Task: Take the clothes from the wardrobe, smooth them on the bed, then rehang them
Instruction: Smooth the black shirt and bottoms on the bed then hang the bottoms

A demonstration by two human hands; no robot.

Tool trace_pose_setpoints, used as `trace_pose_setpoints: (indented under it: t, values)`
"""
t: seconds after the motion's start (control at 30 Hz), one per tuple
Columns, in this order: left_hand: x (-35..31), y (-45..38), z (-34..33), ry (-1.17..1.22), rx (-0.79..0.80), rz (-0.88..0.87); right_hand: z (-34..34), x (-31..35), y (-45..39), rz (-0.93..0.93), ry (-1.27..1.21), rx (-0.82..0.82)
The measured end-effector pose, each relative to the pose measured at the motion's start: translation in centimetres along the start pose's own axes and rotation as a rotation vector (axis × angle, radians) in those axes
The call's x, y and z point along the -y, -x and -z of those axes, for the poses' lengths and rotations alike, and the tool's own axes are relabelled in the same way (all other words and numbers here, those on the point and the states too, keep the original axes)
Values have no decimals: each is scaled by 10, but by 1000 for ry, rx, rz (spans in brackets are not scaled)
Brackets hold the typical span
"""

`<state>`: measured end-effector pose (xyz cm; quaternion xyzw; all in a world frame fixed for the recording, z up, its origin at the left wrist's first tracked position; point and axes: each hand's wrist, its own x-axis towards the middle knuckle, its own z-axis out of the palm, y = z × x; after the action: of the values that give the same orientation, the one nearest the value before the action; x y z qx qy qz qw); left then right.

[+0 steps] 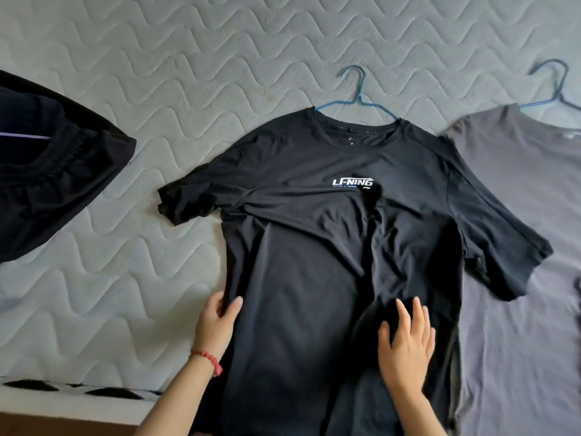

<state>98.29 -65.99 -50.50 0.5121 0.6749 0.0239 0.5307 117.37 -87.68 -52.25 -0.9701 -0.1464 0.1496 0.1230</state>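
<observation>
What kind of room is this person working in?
Most likely a bedroom: a bare quilted mattress fills the view, with a black T-shirt and a grey T-shirt spread on it, each on a blue wire hanger. No wardrobe shows.

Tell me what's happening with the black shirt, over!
Left hand pinches the black T-shirt by its side edge. Right hand flat on the front, open. Creases remain mid-chest. Blue hanger inside the collar; sleeve overlaps the grey T-shirt.
</observation>
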Motion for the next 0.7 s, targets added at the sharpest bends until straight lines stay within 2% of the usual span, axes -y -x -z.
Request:
trace_pose_setpoints:
  t: [0.1,0.23,0.4,0.53,0.6,0.7]
  values:
    - [19,16,3,-169,118,30,13,-20,18,-175,-62,-4]
    - [40,22,13,-324,68,-6,29,-49,36,-415,-130,-20]
    - [58,30,19,-410,-60,-42,42,-66,43,-512,-213,79]
    - [66,44,23,-376,-149,-49,50,-76,50,-570,-315,263]
    - [69,48,28,-381,-204,-51,61,-83,51,-542,-390,250]
    - [71,55,35,-392,-306,-73,79,-105,49,-542,-436,115]
